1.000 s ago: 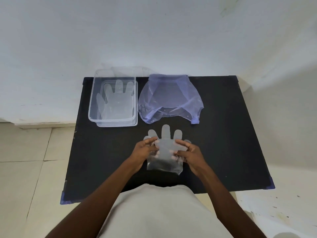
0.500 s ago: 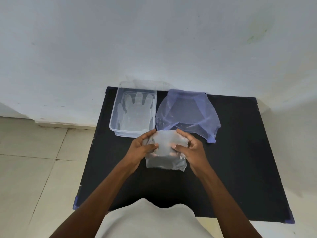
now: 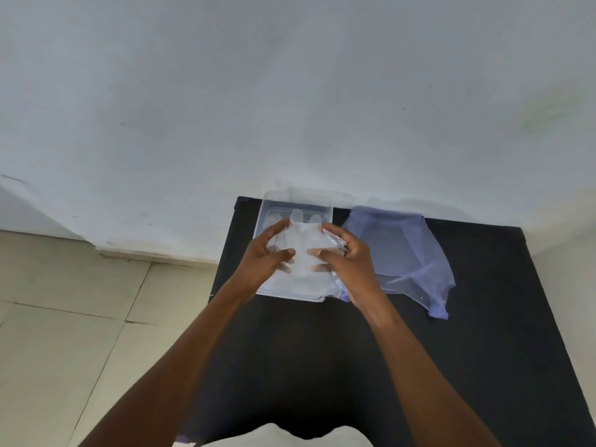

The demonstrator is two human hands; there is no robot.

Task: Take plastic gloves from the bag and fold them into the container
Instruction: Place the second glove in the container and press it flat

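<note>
You're at the placing step: your left hand (image 3: 269,253) and right hand (image 3: 346,258) both grip the folded glove (image 3: 303,253) over the clear container (image 3: 292,293). Next, I'd judge, lower it flat onto the glove already inside, then release; the bag (image 3: 403,253) lies just beside.

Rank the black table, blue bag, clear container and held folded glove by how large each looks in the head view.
1. black table
2. blue bag
3. clear container, partly hidden by hands
4. folded glove, nearer the camera, so unsure against the container
</note>
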